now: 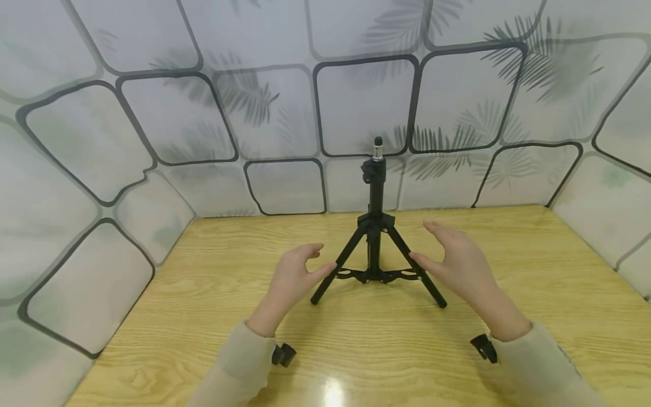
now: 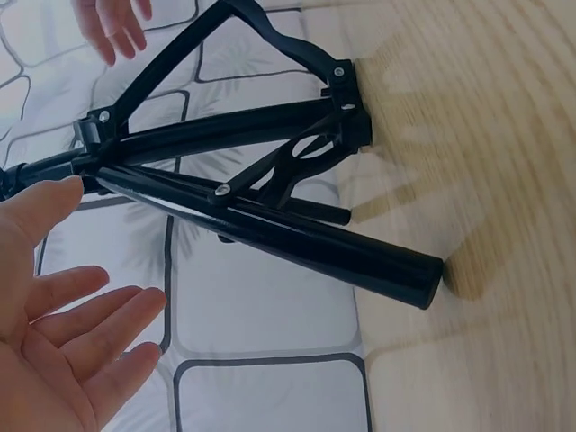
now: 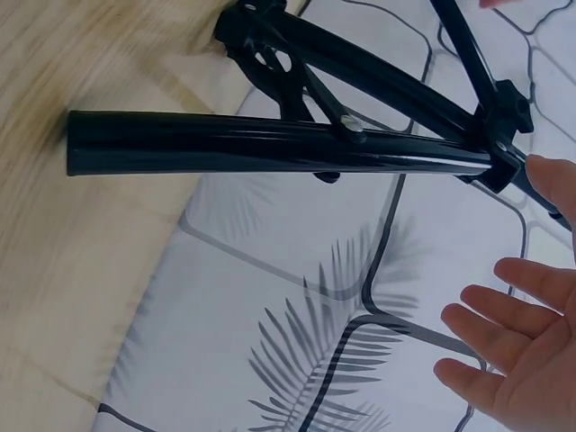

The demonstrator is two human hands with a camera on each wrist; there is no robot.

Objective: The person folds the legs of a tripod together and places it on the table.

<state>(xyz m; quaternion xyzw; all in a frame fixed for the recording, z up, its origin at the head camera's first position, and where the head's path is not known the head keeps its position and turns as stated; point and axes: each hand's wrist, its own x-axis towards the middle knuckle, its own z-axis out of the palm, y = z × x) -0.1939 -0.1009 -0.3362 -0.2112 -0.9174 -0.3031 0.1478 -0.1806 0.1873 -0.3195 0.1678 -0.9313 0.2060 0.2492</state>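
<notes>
A black tripod stand stands upright on the wooden table with its legs spread. A silver stud with a black tip tops its column. To its left is my left hand, thumb and fingers apart, the thumb near one leg. On the other side my right hand is held with loosely spread fingers, its thumb by the right leg. Both wrist views show the palms facing the tripod with nothing in them. Whether either thumb touches a leg in the head view, I cannot tell.
The wood-grain table runs back to a wall with a rounded-square and leaf pattern, which also rises at both sides. Small black pieces show at both wrists, partly hidden by the sleeves.
</notes>
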